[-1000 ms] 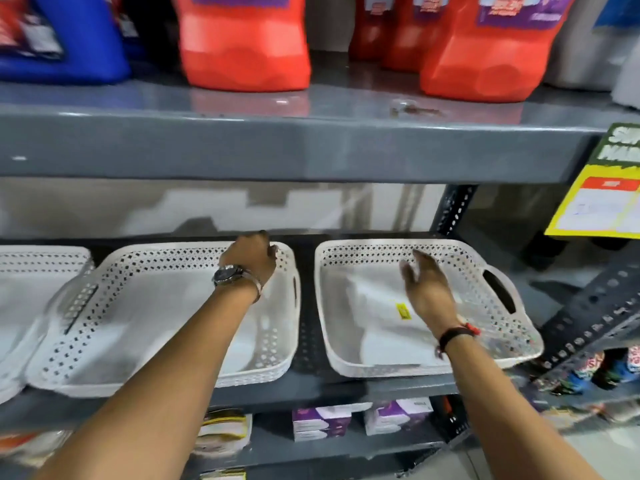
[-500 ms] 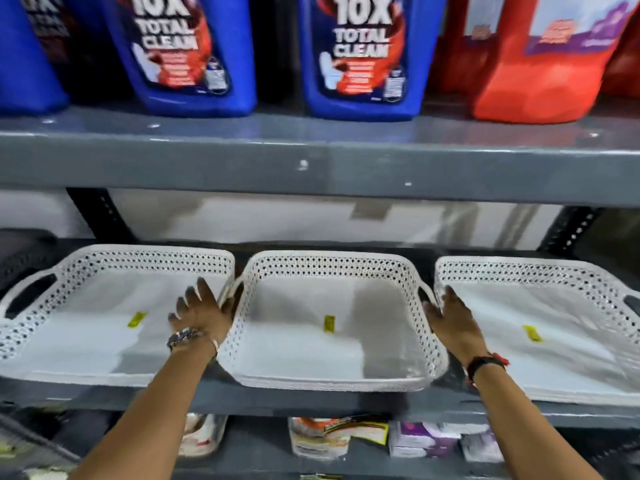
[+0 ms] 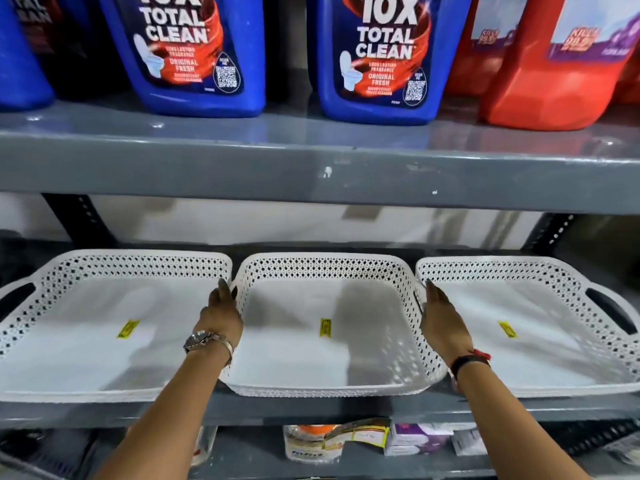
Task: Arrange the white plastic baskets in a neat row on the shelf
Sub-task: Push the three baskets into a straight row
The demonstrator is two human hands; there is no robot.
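Three white perforated plastic baskets stand side by side on the grey shelf (image 3: 346,407). The left basket (image 3: 138,261) and the right basket (image 3: 519,268) each show an outer handle. Each has a yellow sticker on its floor. The middle basket (image 3: 325,263) sits between my hands. My left hand (image 3: 221,317), with a watch on the wrist, presses against its left wall, fingertips at the rim where it meets the left basket. My right hand (image 3: 441,320), a dark band on its wrist, lies flat against its right wall.
The upper grey shelf (image 3: 311,168) hangs close above the baskets and carries blue cleaner bottles (image 3: 187,53) and red bottles (image 3: 554,64). Small packs (image 3: 332,441) lie on the shelf below. Dark perforated uprights stand at the back left and right.
One second ago my hands were inside two separate baskets. They now clasp the sides of the middle basket, having slid further back along its walls, and it sits squarer in the row.
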